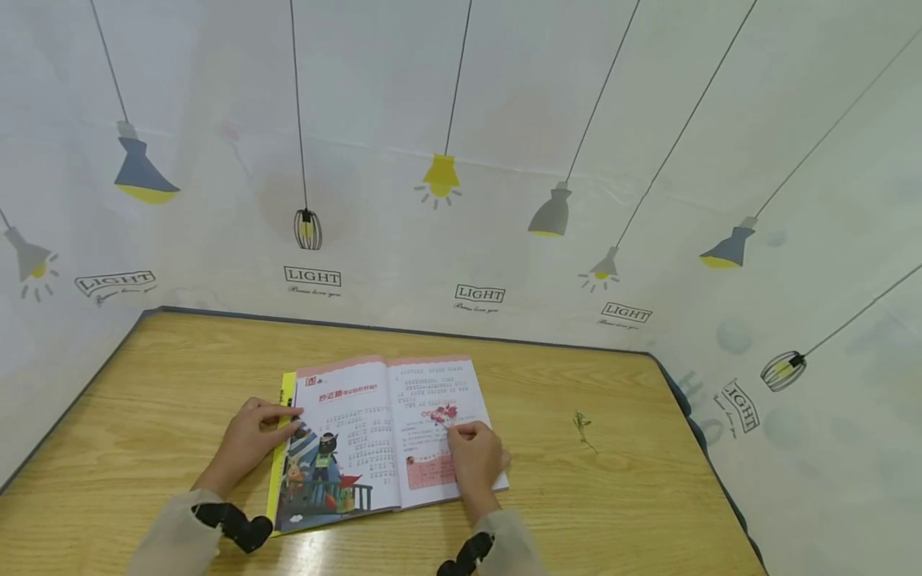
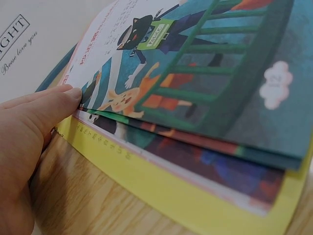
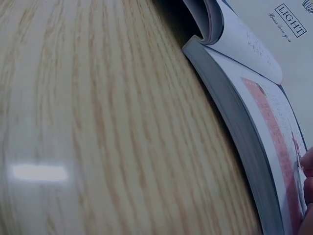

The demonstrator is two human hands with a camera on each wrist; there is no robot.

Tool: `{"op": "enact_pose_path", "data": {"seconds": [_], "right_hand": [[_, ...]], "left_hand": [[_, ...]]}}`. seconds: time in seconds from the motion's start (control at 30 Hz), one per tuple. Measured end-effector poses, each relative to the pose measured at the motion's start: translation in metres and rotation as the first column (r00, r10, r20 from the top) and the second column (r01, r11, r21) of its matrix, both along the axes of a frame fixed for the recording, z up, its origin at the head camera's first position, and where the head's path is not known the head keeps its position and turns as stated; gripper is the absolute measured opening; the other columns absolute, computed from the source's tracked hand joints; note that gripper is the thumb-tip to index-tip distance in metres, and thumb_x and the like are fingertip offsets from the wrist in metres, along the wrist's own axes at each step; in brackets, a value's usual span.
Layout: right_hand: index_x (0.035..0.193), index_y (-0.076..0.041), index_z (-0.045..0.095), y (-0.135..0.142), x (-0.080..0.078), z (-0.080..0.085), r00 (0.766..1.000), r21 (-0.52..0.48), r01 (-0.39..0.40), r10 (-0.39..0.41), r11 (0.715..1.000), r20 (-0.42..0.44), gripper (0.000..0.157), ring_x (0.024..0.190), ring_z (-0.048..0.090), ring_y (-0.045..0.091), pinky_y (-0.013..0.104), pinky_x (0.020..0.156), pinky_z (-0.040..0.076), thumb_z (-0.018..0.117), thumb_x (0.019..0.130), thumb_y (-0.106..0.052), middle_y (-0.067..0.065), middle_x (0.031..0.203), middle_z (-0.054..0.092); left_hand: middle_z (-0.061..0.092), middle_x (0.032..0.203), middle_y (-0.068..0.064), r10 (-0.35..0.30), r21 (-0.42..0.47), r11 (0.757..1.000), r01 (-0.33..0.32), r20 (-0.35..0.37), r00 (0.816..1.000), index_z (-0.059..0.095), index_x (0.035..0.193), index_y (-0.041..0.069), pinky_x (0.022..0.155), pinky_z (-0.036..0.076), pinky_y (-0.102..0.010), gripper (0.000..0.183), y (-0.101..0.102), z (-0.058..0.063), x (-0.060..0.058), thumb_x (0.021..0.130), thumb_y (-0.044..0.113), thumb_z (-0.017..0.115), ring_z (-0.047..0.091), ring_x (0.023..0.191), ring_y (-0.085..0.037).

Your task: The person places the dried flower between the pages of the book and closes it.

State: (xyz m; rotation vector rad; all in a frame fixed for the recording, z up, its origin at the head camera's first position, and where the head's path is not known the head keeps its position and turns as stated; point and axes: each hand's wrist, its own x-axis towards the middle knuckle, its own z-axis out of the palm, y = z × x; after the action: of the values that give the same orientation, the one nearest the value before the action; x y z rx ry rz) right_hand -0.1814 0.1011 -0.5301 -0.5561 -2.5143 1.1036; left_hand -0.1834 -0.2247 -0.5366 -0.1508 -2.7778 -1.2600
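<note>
An open picture book (image 1: 432,384) lies on the wooden table, its left page showing a cartoon cat in a police vest. My left hand (image 1: 248,440) rests at the book's left edge. In the left wrist view its fingertip (image 2: 74,93) presses on the page margin, above the yellow cover (image 2: 161,205). My right hand (image 1: 475,460) is over the right page, thumb and finger pinching the thin stem of a small sprig of red flowers (image 1: 443,414). Only the fingertips (image 3: 308,164) of that hand enter the right wrist view, at its right border.
A small green sprig (image 1: 580,428) with a thin stem lies on the table (image 1: 619,496) to the right of the book. Behind the table hangs a pale curtain (image 1: 374,96) printed with lamps and the word LIGHT.
</note>
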Motion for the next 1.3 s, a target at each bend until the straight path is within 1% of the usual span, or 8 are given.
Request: {"op": "enact_pose_path", "data": {"seconds": [0.3,0.43,0.6,0.73,0.9,1.03,1.17,1.3], "right_hand": [[0.064,-0.017,0.065,0.004,0.001,0.004,0.999,-0.047,-0.042,0.042,0.998,0.005,0.011,0.058,0.05,0.013,0.044,0.079,0.025,0.073,0.069,-0.024,-0.008,0.057,0.054],[0.066,-0.016,0.065,0.012,0.0,0.009,0.997,-0.07,-0.075,0.076,0.995,0.017,0.012,0.058,0.049,0.012,0.039,0.073,0.033,0.074,0.072,-0.023,-0.007,0.06,0.054],[0.073,-0.008,0.067,0.027,-0.003,0.016,0.984,-0.165,-0.172,0.177,0.971,0.016,0.008,0.061,0.049,0.012,0.028,0.055,0.04,0.072,0.075,-0.014,-0.001,0.065,0.055],[0.08,-0.004,0.068,0.044,-0.006,0.018,0.966,-0.208,-0.249,0.257,0.946,0.012,0.007,0.064,0.05,0.013,0.026,0.056,0.041,0.07,0.078,-0.01,0.002,0.069,0.057],[0.087,-0.001,0.068,0.063,-0.007,0.02,0.947,-0.194,-0.309,0.321,0.931,0.031,0.01,0.069,0.054,0.015,0.027,0.06,0.044,0.068,0.079,-0.008,0.005,0.074,0.061],[0.093,0.004,0.067,0.072,-0.006,0.02,0.937,-0.188,-0.338,0.349,0.922,0.029,0.018,0.071,0.055,0.017,0.028,0.061,0.045,0.069,0.078,-0.005,0.008,0.078,0.062],[0.1,0.003,0.067,0.076,-0.006,0.016,0.935,-0.167,-0.339,0.351,0.926,0.052,0.024,0.072,0.054,0.016,0.027,0.062,0.044,0.07,0.077,-0.006,0.007,0.079,0.061],[0.1,0.003,0.068,0.075,-0.006,0.012,0.935,-0.119,-0.338,0.347,0.934,0.07,0.025,0.072,0.053,0.015,0.028,0.062,0.044,0.07,0.077,-0.008,0.005,0.078,0.06]], "left_hand": [[0.05,0.099,-0.011,0.005,0.001,1.0,-0.005,-0.003,1.0,0.069,0.108,0.007,0.073,0.036,-0.039,0.033,0.001,0.002,0.001,0.085,0.031,0.066,0.044,0.087,-0.022],[0.049,0.098,-0.011,0.008,0.001,1.0,-0.008,0.004,1.0,0.069,0.109,0.007,0.073,0.036,-0.038,0.035,0.0,0.002,0.001,0.085,0.032,0.065,0.044,0.087,-0.022],[0.048,0.1,-0.012,0.011,0.011,1.0,-0.011,0.025,1.0,0.068,0.11,0.007,0.074,0.036,-0.039,0.038,0.0,0.003,0.001,0.086,0.035,0.064,0.044,0.088,-0.023],[0.049,0.1,-0.011,0.011,0.012,1.0,-0.011,0.021,1.0,0.068,0.11,0.007,0.075,0.037,-0.04,0.037,0.0,0.002,0.001,0.085,0.035,0.064,0.045,0.089,-0.023],[0.049,0.099,-0.011,0.01,0.004,1.0,-0.01,0.01,1.0,0.069,0.109,0.008,0.074,0.037,-0.038,0.035,0.0,-0.001,-0.001,0.086,0.033,0.064,0.045,0.088,-0.022],[0.049,0.099,-0.011,0.013,0.0,1.0,-0.013,0.012,1.0,0.069,0.109,0.008,0.074,0.036,-0.038,0.035,0.0,-0.001,-0.002,0.086,0.033,0.065,0.045,0.087,-0.022],[0.048,0.099,-0.011,0.011,0.011,1.0,-0.011,0.02,1.0,0.068,0.109,0.007,0.074,0.035,-0.038,0.035,0.0,0.0,-0.001,0.086,0.033,0.065,0.044,0.087,-0.022],[0.048,0.098,-0.011,0.008,0.013,1.0,-0.008,0.021,1.0,0.068,0.109,0.007,0.074,0.036,-0.039,0.036,0.0,0.0,-0.001,0.086,0.033,0.064,0.044,0.087,-0.022]]}}
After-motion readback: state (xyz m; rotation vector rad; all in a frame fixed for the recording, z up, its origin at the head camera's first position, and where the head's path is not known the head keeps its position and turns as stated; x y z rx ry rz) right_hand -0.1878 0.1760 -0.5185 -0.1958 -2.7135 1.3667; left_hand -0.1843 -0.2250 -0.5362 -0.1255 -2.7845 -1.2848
